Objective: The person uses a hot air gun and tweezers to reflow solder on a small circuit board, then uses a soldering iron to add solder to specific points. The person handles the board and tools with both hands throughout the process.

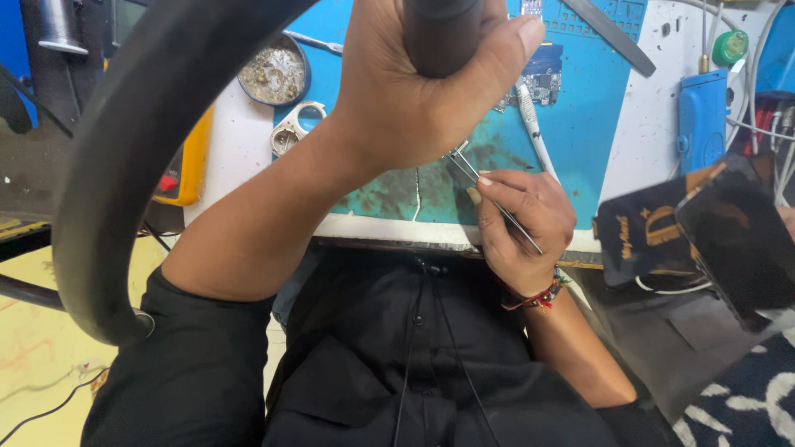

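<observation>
Clearly the work is mid-course: the left hand (414, 91) is wrapped tight around a dark handle (439, 33), raised close to the camera, from which a thick black hose (124, 165) curves down and away on the person's left. The right hand (522, 219) is closed in a pinch on thin metal tweezers (489, 194), tips pointing up-left toward the spot just under the left hand. What the tips touch is hidden behind that hand, so I cannot tell whether a part is held or only prodded.

A circuit board (542, 79) lies on the blue mat (588, 116), partly covered by the left hand; it is bare and open, with nothing closed up around it, so I judge the board work unfinished. The mat near the hands is worn and stained dark.

On the counter (236, 141), a round tin (273, 73) of greyish scraps sits at the mat's left edge, with a small metal clamp piece (291, 126) just below it. A yellow meter (190, 161) lies at the far left, half behind the hose. To the right stand a blue box-shaped device (702, 116) and a green round cap (730, 46) among white cables. Nearer the right edge lies a black pouch (642, 236) with gold lettering, touching a dark phone (741, 244) with a blank screen.
</observation>
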